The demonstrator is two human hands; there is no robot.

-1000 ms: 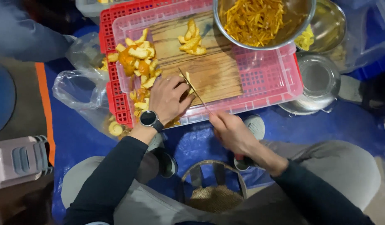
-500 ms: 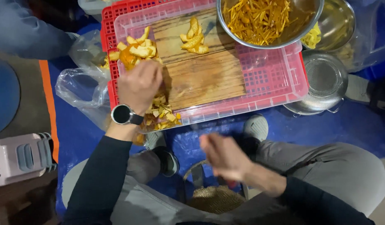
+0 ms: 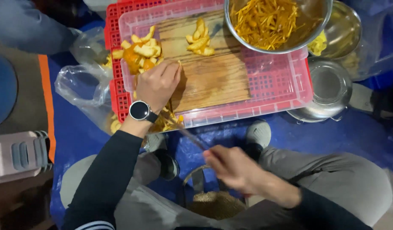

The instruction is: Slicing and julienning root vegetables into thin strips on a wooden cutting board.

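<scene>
Fingers of the left hand (image 3: 157,84) curl down onto orange peel pieces (image 3: 139,55) heaped at upper left of the wooden cutting board (image 3: 213,81), while the right hand (image 3: 230,168), blurred at lower centre, grips a knife (image 3: 185,132). The peels look light, bendy and slick, best pinched at their edges.

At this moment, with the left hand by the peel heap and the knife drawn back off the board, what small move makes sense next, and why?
Probably the left hand draws a few orange peel pieces from the heap onto the bare middle of the wooden cutting board. That hand rests at the heap's edge, the board's middle is bare, and the right hand holds the knife off the board, over the lap.
</scene>
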